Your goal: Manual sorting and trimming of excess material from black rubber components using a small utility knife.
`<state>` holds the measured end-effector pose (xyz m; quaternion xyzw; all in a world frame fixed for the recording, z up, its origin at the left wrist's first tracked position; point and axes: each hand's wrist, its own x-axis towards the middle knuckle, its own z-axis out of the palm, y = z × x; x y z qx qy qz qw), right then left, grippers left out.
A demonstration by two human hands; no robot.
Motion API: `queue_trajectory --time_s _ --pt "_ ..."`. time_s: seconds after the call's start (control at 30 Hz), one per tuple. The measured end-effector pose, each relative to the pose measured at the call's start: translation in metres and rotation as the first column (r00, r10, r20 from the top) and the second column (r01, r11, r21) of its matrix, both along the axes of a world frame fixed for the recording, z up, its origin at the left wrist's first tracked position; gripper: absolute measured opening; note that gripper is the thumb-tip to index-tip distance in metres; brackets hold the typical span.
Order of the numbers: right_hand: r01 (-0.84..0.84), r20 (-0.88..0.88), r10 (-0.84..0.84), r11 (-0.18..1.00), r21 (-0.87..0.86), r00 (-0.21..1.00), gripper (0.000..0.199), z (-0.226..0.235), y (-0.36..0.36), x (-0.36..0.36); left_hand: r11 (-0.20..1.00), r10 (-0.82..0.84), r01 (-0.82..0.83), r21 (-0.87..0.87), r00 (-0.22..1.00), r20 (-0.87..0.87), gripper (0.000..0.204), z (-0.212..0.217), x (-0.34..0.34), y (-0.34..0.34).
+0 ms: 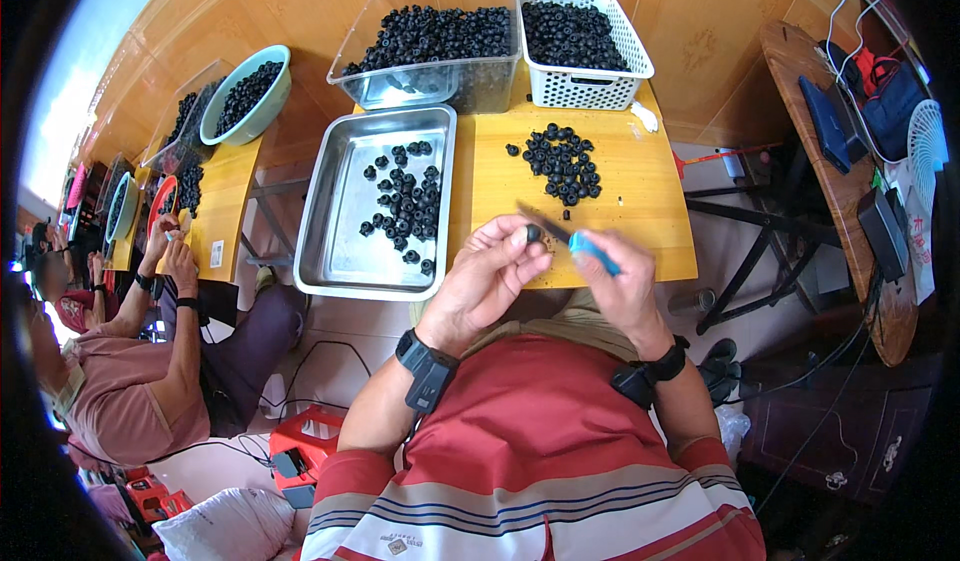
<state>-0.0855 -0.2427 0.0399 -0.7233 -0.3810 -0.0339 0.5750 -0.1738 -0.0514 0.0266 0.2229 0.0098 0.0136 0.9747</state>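
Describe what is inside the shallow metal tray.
The shallow metal tray holds small, roundish black pieces, clustered mostly toward its right side. Bare metal shows on the left; the bottom beneath them is hidden.

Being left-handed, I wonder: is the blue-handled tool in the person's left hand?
No, the right hand holds the blue-handled tool, the left hand a black piece.

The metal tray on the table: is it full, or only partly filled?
Partly filled: small black parts cover only some of the metal tray; its left side shows bare metal.
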Motion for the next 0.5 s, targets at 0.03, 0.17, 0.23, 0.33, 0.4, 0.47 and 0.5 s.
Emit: queue_trajectory --time_s 0.03,0.17,0.23,0.33,0.4,0.47,0.5 --pt "0.001 0.0 -0.001 1.0 0.0 1.0 0.03 -0.005 -0.001 0.005 0.999 -0.017 0.017 0.03 1.0 0.004 0.018 0.004 -0.001 -0.001" --pt "0.131 -0.22 -0.111 0.988 0.078 0.969 0.03 -0.012 -0.011 0.02 0.998 -0.053 0.051 0.029 0.998 0.043 0.016 0.021 -0.012 -0.006" --pt "0.062 -0.269 -0.054 0.998 0.019 0.962 0.029 0.0 -0.012 0.016 1.0 0.006 -0.006 0.031 1.0 -0.003 0.017 0.023 -0.011 -0.002" --pt "0.021 -0.225 -0.014 0.999 0.03 0.974 0.029 0.0 -0.006 0.009 1.0 0.02 -0.019 0.025 1.0 -0.019 0.017 0.018 -0.011 0.002" --pt "-0.008 -0.207 0.019 0.999 0.054 0.978 0.029 0.001 -0.002 0.006 1.0 0.025 -0.025 0.019 0.999 -0.034 0.017 0.016 -0.012 0.003" --pt "-0.011 -0.21 0.02 0.999 0.044 0.978 0.03 -0.001 -0.001 0.006 0.998 0.04 -0.038 0.041 0.998 -0.058 0.017 0.015 -0.014 0.004" --pt "-0.01 -0.209 0.017 0.999 0.033 0.978 0.03 -0.001 -0.002 0.006 0.998 0.042 -0.04 0.042 0.997 -0.058 0.017 0.015 -0.015 0.006"
